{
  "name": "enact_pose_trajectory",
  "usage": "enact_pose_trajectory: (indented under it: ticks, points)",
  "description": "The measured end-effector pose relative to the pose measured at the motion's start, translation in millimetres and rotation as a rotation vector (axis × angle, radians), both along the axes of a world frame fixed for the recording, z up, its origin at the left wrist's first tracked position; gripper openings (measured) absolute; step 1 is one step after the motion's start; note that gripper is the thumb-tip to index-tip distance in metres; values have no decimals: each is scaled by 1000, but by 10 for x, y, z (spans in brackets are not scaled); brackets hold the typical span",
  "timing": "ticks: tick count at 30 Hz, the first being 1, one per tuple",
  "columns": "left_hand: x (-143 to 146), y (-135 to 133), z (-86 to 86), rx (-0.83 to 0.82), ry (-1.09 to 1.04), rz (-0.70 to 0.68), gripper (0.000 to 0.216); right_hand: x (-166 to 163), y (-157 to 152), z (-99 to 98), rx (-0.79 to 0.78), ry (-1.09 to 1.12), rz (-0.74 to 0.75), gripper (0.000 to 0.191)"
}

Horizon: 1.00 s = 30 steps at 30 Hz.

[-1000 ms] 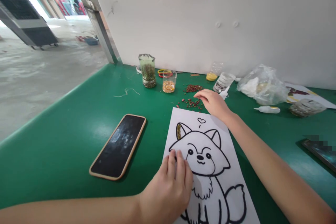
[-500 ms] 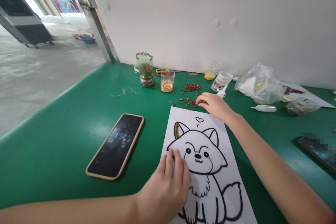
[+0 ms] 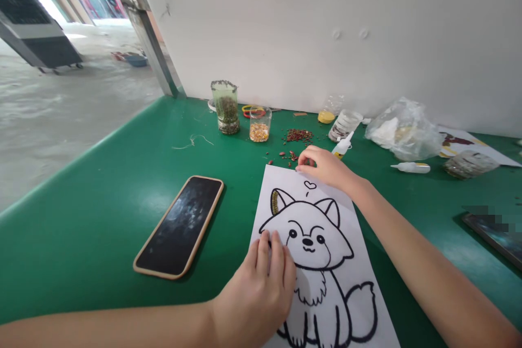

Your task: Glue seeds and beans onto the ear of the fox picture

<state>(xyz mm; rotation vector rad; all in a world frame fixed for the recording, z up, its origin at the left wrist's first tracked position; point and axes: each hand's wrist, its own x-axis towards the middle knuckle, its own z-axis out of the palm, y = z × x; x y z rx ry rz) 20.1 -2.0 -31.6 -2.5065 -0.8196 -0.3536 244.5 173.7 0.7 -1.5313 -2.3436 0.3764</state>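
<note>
A white sheet [image 3: 281, 179] with a black outline drawing of a fox [image 3: 310, 239] lies on the green table [image 3: 122, 174]. One ear of the fox is lined with small seeds. My left hand [image 3: 261, 288] lies flat on the sheet's left edge, fingertips by the fox's cheek, pressing it down. My right hand [image 3: 324, 166] rests at the sheet's top edge, next to scattered red beans [image 3: 285, 155]. Its fingertips are pinched together on the table; what they hold is too small to see.
A phone [image 3: 179, 225] lies face up left of the sheet. At the back stand a jar of green beans [image 3: 225, 106], a cup of corn [image 3: 260, 125], a red bean pile [image 3: 298, 135], two glue bottles [image 3: 410, 167], a plastic bag [image 3: 403, 130] and a second phone [image 3: 493, 234].
My right hand has drawn back from the red beans to the sheet's top edge and its fingers have closed. My left hand has stayed on the sheet.
</note>
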Motion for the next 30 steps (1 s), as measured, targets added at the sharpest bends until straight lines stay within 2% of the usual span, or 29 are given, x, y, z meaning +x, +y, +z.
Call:
enact_pose_trajectory:
  ticks: [6,11,13,16,19,22,30]
  points:
    - [-6,1,9,-5,-2,0,35,-49,-2,-81,-30,10,18,9]
    - [4,5,7,2,-10,-7,36,-124,-46,-45,-2,26,19,8]
    - [7,9,5,1,-12,-6,35,-181,-145,-33,1,107,28,7]
    - [5,14,5,1,-21,-1,35,-277,-403,-59,-84,240,113,7]
    - [0,11,13,7,-17,1,34,-329,-667,-113,-137,275,175,6]
    - [-4,1,24,5,3,2,35,-336,-798,-145,-143,303,201,6]
    - [-9,-5,24,-7,-4,-3,35,-381,-766,-180,-77,303,134,10]
